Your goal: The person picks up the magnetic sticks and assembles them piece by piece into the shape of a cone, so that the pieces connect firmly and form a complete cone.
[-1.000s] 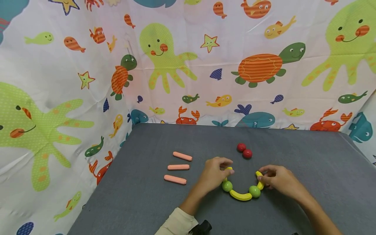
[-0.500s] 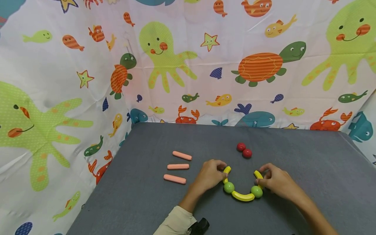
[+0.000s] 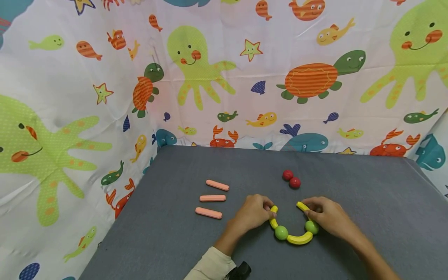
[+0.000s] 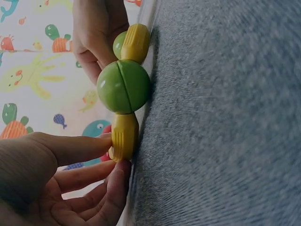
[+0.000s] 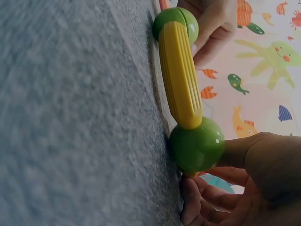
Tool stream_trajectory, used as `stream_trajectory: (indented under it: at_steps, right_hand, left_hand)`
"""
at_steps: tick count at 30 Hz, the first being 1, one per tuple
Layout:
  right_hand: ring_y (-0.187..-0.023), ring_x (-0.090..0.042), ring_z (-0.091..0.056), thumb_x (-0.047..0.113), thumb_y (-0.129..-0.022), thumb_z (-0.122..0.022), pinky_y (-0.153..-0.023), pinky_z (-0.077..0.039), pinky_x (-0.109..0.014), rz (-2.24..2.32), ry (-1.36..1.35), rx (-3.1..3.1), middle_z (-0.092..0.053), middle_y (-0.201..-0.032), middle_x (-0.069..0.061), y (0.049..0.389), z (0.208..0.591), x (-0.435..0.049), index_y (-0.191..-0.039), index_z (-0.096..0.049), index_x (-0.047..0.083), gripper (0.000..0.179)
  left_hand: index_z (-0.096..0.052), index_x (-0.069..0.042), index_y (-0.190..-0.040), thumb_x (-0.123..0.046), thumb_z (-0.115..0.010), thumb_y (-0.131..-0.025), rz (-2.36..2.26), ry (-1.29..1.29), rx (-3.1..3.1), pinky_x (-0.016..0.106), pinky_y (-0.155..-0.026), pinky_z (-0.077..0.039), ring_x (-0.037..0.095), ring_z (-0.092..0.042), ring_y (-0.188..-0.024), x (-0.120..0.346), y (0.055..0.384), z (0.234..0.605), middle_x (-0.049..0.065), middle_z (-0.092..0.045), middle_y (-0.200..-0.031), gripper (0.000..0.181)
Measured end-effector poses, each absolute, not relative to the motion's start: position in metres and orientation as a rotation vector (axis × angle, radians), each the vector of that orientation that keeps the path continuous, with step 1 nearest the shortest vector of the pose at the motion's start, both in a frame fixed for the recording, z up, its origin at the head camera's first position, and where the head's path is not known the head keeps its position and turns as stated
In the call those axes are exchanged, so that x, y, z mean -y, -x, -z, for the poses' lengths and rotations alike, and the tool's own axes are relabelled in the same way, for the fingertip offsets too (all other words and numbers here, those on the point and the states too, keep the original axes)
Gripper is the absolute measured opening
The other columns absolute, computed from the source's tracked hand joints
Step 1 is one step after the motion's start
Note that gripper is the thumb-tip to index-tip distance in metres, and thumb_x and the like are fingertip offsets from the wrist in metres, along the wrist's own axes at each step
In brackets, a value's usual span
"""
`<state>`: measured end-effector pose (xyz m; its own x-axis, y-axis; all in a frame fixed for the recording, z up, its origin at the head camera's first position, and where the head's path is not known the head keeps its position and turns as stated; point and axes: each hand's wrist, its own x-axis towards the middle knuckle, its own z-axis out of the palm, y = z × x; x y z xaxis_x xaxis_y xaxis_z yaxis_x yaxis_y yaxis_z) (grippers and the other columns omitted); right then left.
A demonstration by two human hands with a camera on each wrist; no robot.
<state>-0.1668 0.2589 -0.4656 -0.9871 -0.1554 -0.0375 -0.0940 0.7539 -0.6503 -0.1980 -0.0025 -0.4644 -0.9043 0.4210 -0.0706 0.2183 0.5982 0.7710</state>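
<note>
Three curved yellow rods and two green balls join into a U-shaped chain on the grey table. The middle yellow rod (image 3: 300, 239) curves along the near side, between the left green ball (image 3: 281, 233) and the right green ball (image 3: 312, 227). My left hand (image 3: 252, 212) pinches the left yellow rod (image 4: 124, 136) between thumb and fingers. With my right hand (image 3: 328, 214) I grip the right yellow rod (image 3: 302, 206), partly covered by the fingers. In the right wrist view, the nearer green ball (image 5: 197, 145) hides most of that rod. The two upper ends stand apart.
Three pink rods (image 3: 212, 198) lie in a loose column to the left on the grey table (image 3: 168, 241). Two red balls (image 3: 294, 183) sit beyond the chain. A curtain (image 3: 217, 97) printed with sea animals hangs behind the table and along its left side.
The chain has shifted right and slightly nearer, its near side turning rightward. The right rod's upper end has swung left, narrowing the gap. My left hand has moved a little nearer.
</note>
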Motion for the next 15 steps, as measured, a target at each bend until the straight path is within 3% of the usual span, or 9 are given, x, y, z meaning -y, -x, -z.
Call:
stream_trajectory:
  at_steps: [4,15]
  right_hand:
    - [-0.084,-0.016,-0.056,0.014,-0.097,-0.075,-0.065,-0.044,-0.027,1.063,0.228,-2.87,-0.068,-0.103,-0.004,0.1664,0.4673,-0.2558,-0.124,-0.076,0.007,0.029]
    - [-0.076,-0.012,-0.055,0.014,-0.094,-0.078,-0.063,-0.044,-0.027,1.072,0.217,-2.884,-0.065,-0.089,0.001,0.1646,0.467,-0.2537,-0.116,-0.077,0.007,0.023]
  left_hand:
    - [-0.08,-0.005,-0.113,-0.015,-0.084,-0.091,-1.222,-0.545,-2.582,0.021,-0.067,-0.049,0.002,-0.058,-0.077,0.0022,0.1987,0.4667,-0.005,-0.068,-0.087,0.024]
    - [-0.083,-0.006,-0.111,-0.011,-0.08,-0.092,-1.266,-0.585,-2.574,0.019,-0.064,-0.05,-0.002,-0.059,-0.074,-0.0003,0.1989,0.4698,-0.006,-0.074,-0.088,0.02]
